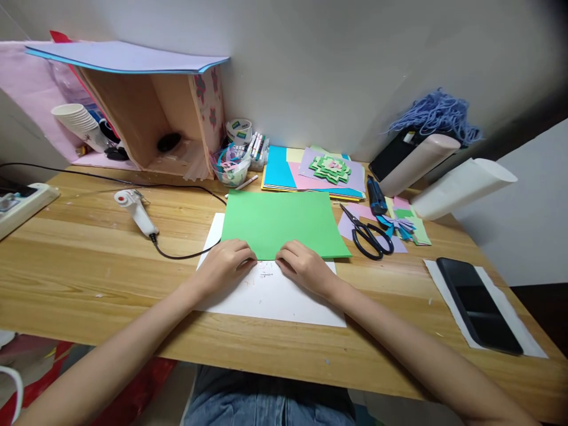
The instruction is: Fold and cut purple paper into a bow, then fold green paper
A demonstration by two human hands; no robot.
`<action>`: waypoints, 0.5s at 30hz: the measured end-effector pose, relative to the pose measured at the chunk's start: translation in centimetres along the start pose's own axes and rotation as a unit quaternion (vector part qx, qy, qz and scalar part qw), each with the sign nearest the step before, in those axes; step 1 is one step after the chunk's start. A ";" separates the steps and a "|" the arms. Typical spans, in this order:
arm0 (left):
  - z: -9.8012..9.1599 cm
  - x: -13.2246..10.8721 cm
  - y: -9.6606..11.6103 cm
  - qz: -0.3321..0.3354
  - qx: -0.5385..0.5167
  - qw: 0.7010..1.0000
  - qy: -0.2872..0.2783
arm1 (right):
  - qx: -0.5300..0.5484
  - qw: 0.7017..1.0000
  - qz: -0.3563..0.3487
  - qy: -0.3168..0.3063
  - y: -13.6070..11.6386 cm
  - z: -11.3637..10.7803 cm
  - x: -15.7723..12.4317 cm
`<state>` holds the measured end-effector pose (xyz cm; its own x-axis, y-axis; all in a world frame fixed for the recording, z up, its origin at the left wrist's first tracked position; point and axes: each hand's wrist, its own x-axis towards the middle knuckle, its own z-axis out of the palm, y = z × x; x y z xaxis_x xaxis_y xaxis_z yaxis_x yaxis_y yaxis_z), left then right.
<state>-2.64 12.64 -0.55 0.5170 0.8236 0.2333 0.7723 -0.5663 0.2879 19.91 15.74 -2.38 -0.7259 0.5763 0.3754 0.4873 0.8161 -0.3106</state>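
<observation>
A sheet of green paper [284, 222] lies partly over a white sheet [293, 299] that has small pen marks on it. Both of my hands are at the green paper's near edge. My left hand [231, 260] has its fingers curled onto that edge, left of the middle. On the right of the middle, my right hand [304, 266] pinches the same edge, fingers pressed together. My thumbs are mostly hidden beneath the fingers.
Black-handled scissors [368, 234], a blue cutter [377, 196] and paper scraps lie to the right. A corded glue gun [137, 213] rests at left. Behind stand a cardboard box [208, 112] and stacked coloured paper [277, 165]. A phone [479, 305] lies far right.
</observation>
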 end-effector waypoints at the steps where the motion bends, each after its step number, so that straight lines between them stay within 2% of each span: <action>1: 0.0 0.0 0.0 0.000 0.008 1.000 -0.001 | -0.002 1.000 0.003 0.000 -0.1 0.0 0.1; 4: 0.1 0.0 0.0 0.014 0.041 0.999 -0.001 | 0.006 1.000 0.019 0.006 -0.2 0.1 0.2; 10: 0.2 0.2 0.1 0.086 0.132 0.987 0.006 | 0.054 0.996 0.065 0.003 -0.3 0.5 0.1; 15: 0.6 0.6 0.5 0.112 0.126 0.986 0.003 | 0.079 0.994 0.071 0.003 -0.2 0.5 0.1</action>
<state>-1.71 12.80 -0.83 0.6833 0.6783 0.2703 0.7066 -0.7076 -0.0105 19.46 15.59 -2.74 -0.6521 0.6862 0.3225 0.5026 0.7097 -0.4937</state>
